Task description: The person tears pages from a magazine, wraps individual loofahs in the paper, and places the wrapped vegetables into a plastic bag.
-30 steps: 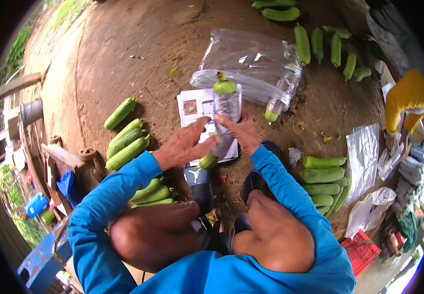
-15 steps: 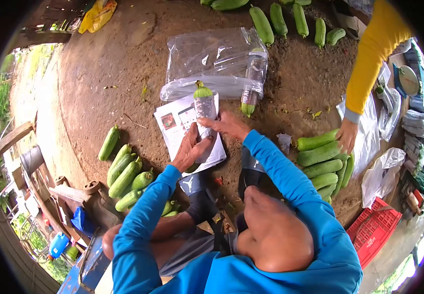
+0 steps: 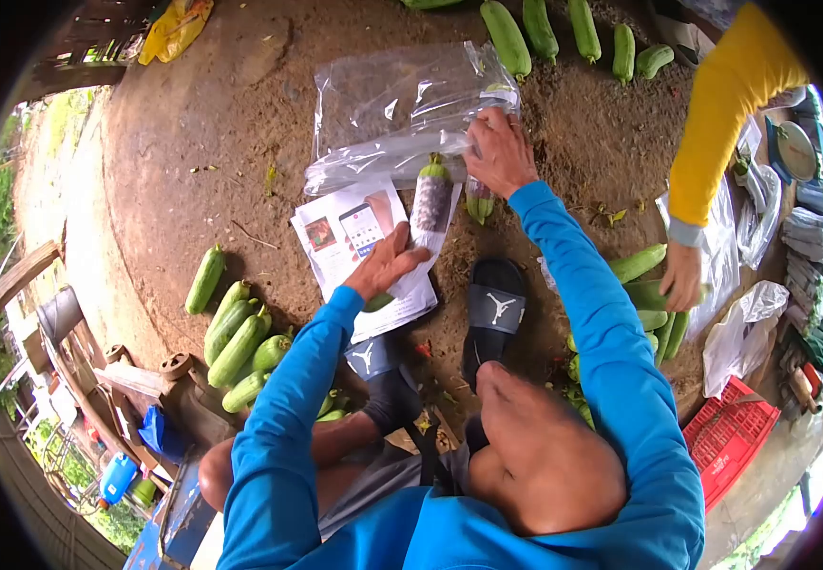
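A green gourd in a printed paper wrap (image 3: 430, 201) lies on a stack of printed sheets (image 3: 320, 249). My left hand (image 3: 385, 266) rests on the sheets with fingers stretched out, their tips by the wrapped gourd's lower end. Farther up, my right hand (image 3: 501, 154) is curled over a second wrapped gourd (image 3: 479, 205) at the right end of a clear plastic bag (image 3: 364, 109). Only the lower tip and a bit of the top of that gourd show; the hand covers the rest.
Loose gourds (image 3: 239, 347) are piled at the left, more (image 3: 640, 262) at the right, with a row (image 3: 505, 38) along the top. A co-worker's hand (image 3: 683, 274) in a yellow sleeve touches the right pile. A red crate (image 3: 730, 442) stands at lower right.
My right hand has left the first wrapped gourd and moved up and right onto the second. The first gourd now lies farther right on the sheets. The co-worker's hand has shifted slightly down.
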`<state>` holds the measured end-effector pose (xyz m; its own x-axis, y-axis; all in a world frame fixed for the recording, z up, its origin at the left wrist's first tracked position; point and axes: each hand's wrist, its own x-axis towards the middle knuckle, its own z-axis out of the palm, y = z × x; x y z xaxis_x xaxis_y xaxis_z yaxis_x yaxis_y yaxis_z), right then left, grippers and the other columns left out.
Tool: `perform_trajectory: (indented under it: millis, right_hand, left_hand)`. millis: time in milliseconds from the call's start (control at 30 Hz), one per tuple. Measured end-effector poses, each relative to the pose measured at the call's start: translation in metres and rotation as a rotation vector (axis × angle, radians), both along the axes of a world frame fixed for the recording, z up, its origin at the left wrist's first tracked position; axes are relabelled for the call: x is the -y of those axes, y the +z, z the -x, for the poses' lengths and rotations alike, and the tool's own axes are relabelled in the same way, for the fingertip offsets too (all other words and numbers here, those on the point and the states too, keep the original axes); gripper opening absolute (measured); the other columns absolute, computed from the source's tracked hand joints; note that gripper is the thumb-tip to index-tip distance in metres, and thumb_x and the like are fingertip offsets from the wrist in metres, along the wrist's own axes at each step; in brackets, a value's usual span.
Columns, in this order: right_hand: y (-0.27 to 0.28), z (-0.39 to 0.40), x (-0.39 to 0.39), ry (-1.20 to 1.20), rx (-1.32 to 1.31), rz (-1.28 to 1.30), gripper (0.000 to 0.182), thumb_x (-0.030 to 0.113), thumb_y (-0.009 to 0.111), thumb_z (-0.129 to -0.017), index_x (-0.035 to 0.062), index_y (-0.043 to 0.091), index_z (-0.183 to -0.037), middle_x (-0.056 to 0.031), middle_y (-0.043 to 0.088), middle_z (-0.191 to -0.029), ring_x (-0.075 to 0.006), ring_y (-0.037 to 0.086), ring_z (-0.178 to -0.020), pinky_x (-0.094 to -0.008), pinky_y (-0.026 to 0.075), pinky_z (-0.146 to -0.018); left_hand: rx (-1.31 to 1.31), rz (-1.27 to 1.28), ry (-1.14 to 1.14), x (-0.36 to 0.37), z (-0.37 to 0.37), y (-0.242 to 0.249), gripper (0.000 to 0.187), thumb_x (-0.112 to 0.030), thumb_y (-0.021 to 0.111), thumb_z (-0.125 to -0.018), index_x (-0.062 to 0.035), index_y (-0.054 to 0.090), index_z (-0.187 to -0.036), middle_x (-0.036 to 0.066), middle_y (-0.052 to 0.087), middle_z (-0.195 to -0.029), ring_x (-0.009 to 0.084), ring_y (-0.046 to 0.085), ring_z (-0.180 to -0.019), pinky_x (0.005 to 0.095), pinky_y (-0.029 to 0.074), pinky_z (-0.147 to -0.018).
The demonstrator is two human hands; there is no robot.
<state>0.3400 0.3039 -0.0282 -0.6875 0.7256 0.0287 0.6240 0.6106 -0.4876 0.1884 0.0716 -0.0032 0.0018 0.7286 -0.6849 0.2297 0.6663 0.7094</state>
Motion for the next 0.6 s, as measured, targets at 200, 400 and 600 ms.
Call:
perform_trajectory:
  millis: [200, 400, 600]
  right_hand:
    - [0.001, 0.006, -0.002, -0.080, -0.283, -0.079, 0.020, 0.016, 0.068, -0.079, 0.0050, 0.061, -0.094, -0.0134, 0.056, -0.108, -0.0381, 0.059, -0.097, -0.0480, 0.051, -0.083]
    - [-0.018, 0.010, -0.024, -0.166, -0.404, 0.024, 0.023, 0.024, 0.068, -0.083, 0.0027, 0.063, -0.092, -0.0190, 0.060, -0.097, -0.0413, 0.058, -0.089, -0.0507, 0.049, -0.082]
    - [-0.010, 0.004, 0.001, -0.037, -0.454, 0.048, 0.017, 0.019, 0.066, -0.087, 0.0030, 0.059, -0.091, -0.0161, 0.059, -0.095, -0.0374, 0.057, -0.090, -0.0477, 0.047, -0.085]
  left_hand:
    - [-0.070, -0.122, -0.024, -0.070, -0.005, 0.002, 0.064, -0.050, 0.060, -0.083, 0.0057, 0.048, -0.112, 0.028, 0.057, -0.110, 0.0371, 0.056, -0.105, 0.0454, 0.042, -0.090]
    - [-0.051, -0.130, -0.079, -0.051, -0.002, -0.014, 0.065, -0.051, 0.062, -0.082, 0.0049, 0.048, -0.113, 0.027, 0.060, -0.112, 0.0375, 0.058, -0.102, 0.0441, 0.043, -0.091]
    - [-0.083, -0.134, 0.136, -0.059, 0.020, -0.029, 0.056, -0.049, 0.062, -0.082, 0.0027, 0.051, -0.102, 0.024, 0.061, -0.097, 0.0346, 0.057, -0.093, 0.0426, 0.044, -0.083]
